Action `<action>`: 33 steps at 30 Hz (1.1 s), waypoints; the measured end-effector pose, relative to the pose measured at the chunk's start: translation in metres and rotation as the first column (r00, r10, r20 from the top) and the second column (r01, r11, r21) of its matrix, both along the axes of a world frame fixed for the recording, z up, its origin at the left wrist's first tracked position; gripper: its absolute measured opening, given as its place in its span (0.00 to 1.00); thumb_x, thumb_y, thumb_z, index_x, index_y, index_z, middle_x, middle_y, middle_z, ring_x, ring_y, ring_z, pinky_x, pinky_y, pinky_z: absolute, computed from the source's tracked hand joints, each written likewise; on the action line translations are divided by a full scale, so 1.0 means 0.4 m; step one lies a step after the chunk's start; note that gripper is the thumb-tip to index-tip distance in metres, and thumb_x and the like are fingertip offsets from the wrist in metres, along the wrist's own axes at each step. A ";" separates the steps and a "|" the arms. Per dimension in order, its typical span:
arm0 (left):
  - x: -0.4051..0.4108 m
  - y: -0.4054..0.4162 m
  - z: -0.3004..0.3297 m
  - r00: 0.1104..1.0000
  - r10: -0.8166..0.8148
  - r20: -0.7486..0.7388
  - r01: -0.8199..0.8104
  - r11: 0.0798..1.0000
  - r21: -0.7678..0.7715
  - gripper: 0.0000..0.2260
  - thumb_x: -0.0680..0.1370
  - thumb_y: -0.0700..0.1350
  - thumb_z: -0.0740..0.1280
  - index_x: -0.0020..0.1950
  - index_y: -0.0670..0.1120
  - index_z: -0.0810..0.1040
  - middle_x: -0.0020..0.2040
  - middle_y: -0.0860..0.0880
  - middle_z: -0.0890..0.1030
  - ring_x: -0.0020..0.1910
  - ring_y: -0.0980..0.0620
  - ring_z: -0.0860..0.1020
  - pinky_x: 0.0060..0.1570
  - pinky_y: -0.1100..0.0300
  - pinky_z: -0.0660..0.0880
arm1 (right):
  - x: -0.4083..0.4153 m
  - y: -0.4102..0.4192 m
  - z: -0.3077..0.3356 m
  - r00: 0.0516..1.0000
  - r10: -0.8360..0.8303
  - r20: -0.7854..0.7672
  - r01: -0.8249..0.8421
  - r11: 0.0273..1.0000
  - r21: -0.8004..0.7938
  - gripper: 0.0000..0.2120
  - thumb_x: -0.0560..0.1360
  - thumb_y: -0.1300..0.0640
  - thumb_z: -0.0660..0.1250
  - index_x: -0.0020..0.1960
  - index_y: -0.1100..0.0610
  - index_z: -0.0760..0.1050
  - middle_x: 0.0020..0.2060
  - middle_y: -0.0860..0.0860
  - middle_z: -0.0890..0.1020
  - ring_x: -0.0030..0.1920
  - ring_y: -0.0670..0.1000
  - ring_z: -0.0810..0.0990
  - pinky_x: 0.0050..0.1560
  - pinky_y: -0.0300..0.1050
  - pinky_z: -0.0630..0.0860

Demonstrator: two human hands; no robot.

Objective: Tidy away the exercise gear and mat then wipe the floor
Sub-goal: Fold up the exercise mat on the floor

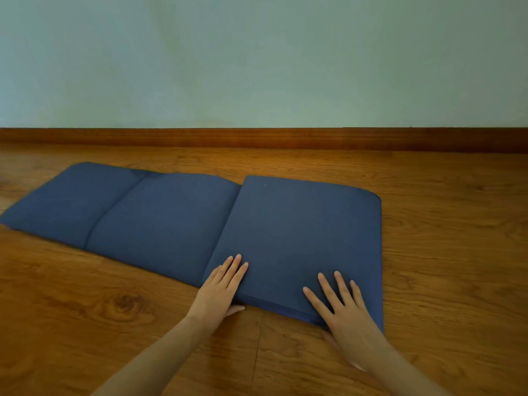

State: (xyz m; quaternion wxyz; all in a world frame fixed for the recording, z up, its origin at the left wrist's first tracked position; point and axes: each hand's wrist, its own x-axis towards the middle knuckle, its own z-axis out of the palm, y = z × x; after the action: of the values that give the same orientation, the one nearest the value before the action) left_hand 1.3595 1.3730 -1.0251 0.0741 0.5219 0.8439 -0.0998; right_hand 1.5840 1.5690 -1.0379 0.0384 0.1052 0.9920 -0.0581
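1. Head cam looks down at a dark blue folding mat [177, 221] lying on a wood floor [85, 310], w/ a pale green wall [257, 52] and brown skirting board [257, 138] behind.
2. Mat's right end is folded over into a stacked section [308, 232]; layered edges show along its near side. Left part lies flat in single panels w/ a crease between them.
3. Left hand [221, 284] lies on the near-left corner of the stack, fingers straight and together, flat on top; thumb sits down at the near edge by the floor.
4. Right hand [341, 307] presses on the near-right part of the stack, fingers straight and spread, palm at the near edge. Thumb mostly hidden, can't tell where it sits.
5. Neither hand curls round anything; both flat on fabric.
6. Both forearms come in from the bottom of the frame, well apart from each other.
7. Mat sits near the skirting, not touching it; bare floor between.
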 end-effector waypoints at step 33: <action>-0.013 -0.010 0.013 0.996 0.020 -0.084 -0.015 0.998 0.062 0.44 0.51 0.51 0.83 0.65 0.43 0.74 0.64 0.44 0.76 0.61 0.47 0.77 0.59 0.53 0.71 | -0.276 -0.176 0.031 0.996 -0.042 0.085 0.032 0.993 0.111 0.34 0.46 0.60 0.84 0.50 0.68 0.81 0.46 0.66 0.83 0.46 0.66 0.83 0.40 0.57 0.81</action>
State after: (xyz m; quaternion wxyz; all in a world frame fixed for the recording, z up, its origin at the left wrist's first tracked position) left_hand 1.3544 1.3690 -1.0199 0.0230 0.5118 0.8535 -0.0951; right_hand 1.4734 1.4986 -1.0254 0.0746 0.1280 0.9890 0.0003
